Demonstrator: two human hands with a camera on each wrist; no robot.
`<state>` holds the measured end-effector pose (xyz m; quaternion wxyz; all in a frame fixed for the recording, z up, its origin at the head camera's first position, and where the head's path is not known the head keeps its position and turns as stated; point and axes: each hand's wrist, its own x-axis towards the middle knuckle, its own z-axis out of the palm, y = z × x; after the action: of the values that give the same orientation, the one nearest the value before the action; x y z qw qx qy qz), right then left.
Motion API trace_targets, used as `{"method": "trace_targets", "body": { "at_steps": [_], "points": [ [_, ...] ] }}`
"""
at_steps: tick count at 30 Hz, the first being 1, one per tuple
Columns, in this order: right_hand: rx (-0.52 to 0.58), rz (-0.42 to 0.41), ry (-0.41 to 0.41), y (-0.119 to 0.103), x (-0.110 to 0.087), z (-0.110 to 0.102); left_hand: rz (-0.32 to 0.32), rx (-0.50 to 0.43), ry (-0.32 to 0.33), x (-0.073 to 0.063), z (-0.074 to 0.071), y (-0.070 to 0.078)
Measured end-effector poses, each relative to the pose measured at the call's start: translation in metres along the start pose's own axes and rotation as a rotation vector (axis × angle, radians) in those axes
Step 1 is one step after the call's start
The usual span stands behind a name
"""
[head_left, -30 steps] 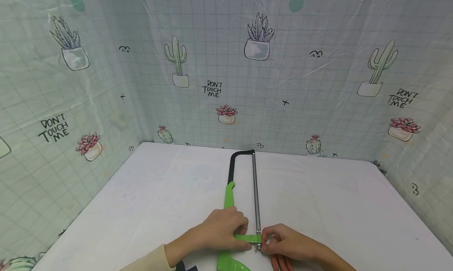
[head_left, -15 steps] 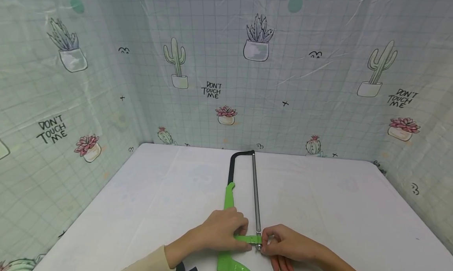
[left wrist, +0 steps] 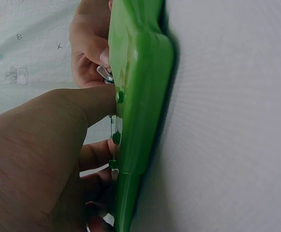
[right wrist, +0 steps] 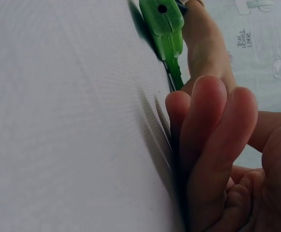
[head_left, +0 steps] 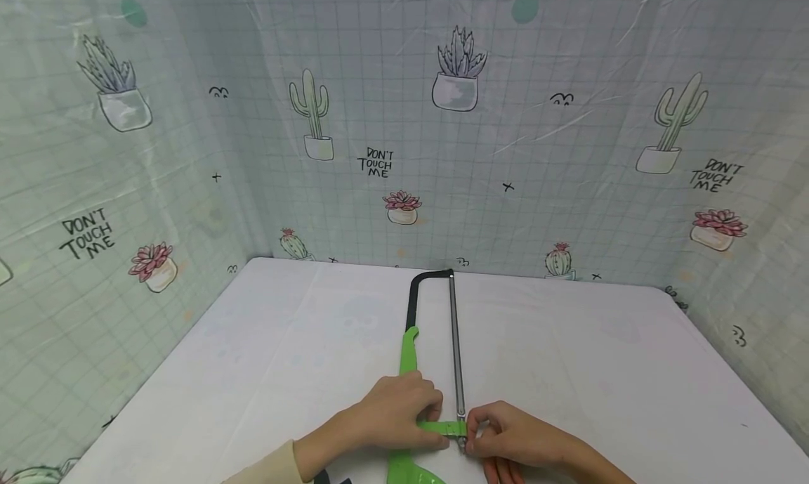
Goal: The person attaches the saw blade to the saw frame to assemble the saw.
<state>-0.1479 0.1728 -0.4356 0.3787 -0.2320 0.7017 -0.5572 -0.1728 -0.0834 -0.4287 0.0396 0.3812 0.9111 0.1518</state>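
A hacksaw lies on the white table, its green frame running away from me and its steel blade along the right side. My left hand holds the frame by its green cross arm, thumb on the near side and fingers curled on the far side. At the blade's near end, my right hand pinches a small metal wing nut between thumb and index finger. The other right fingers extend low beside the table. My left hand hides part of the frame.
Next to my left wrist a dark object shows at the bottom edge, mostly out of view. The white table reaches back to a patterned curtain, which also stands at both sides. The saw's black front end lies near the table's far edge.
The wing nut at the blade's near end has turned slightly under my right fingers. Both hands and the hacksaw stay in place, while the head view shifts a little.
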Motion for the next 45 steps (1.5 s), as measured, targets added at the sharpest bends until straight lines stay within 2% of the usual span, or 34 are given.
{"method": "trace_targets", "body": {
  "at_steps": [25, 45],
  "points": [
    [-0.01, 0.023, 0.019, 0.0001, -0.0001, 0.0037, 0.007, -0.014, 0.003, -0.0019, 0.0015, 0.0002],
    [0.013, 0.019, -0.028, -0.0014, -0.0003, 0.002, 0.023, -0.014, 0.014, -0.0009, 0.0023, -0.0019]
  ]
}}
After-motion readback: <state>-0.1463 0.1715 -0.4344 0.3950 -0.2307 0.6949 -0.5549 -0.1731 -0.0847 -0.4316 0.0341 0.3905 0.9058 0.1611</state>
